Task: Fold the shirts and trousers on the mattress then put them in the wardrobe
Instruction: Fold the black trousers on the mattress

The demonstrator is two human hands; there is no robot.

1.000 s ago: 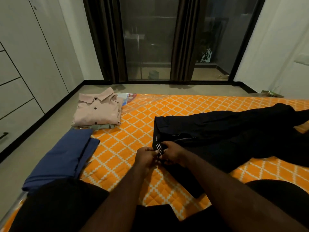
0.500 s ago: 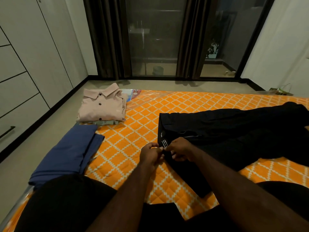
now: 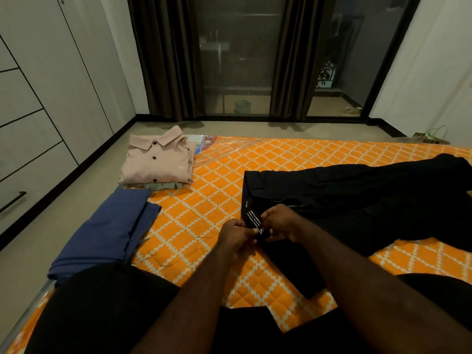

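Head camera view: on the far left stands the wardrobe (image 3: 38, 111) with its doors closed. Next to it, on the left edge of the orange mattress (image 3: 204, 213), lie folded blue trousers (image 3: 107, 231). Just behind them sits a folded pink shirt (image 3: 158, 159) on top of another folded green cloth (image 3: 166, 186). In the middle, the left hand (image 3: 237, 236) has its fingers curled and pinches the top edge of the black trousers (image 3: 357, 200). The right hand (image 3: 281, 222) is touching it and pinches the same edge, right by a tag with white writing (image 3: 255, 219). The black trousers lie flat on the mattress and stretch away to the right. Their top end is by the hands, and one part runs down toward the person's knees.
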